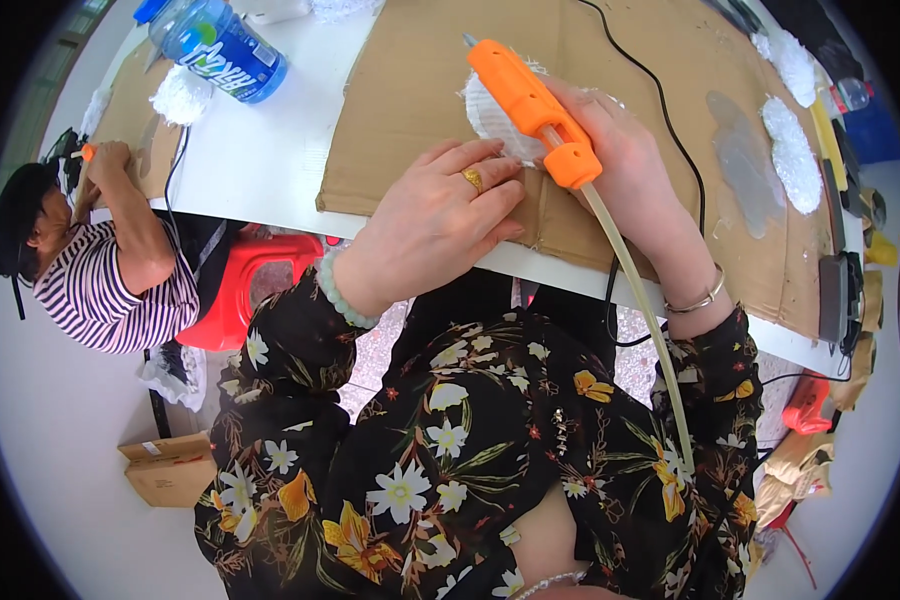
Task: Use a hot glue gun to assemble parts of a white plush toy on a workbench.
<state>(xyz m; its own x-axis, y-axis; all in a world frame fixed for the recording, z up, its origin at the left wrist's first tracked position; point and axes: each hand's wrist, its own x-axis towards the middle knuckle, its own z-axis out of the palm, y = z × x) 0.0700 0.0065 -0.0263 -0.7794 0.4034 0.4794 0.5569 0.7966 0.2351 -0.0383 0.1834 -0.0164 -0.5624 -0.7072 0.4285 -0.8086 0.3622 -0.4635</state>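
My right hand (615, 145) is closed round an orange hot glue gun (520, 90), its nozzle pointing to the far left. A long pale glue stick (632, 275) trails from the gun's rear down across my right sleeve. Beneath the gun lies a white, fuzzy-edged round piece (487, 115) on a cardboard sheet (400, 110). My left hand (440, 210) rests at the near side of that piece, fingers stretched together toward it; nothing shows in its grasp, though the fingertips partly cover the edge.
A blue-labelled bottle (225, 60) and a white fluffy ball (181, 96) stand at the far left. White fuzzy pieces (792, 155) and a grey glue patch (742, 160) lie on the right. A black cord (670, 100) crosses the cardboard. A co-worker (110, 250) sits at left beside a red stool (255, 285).
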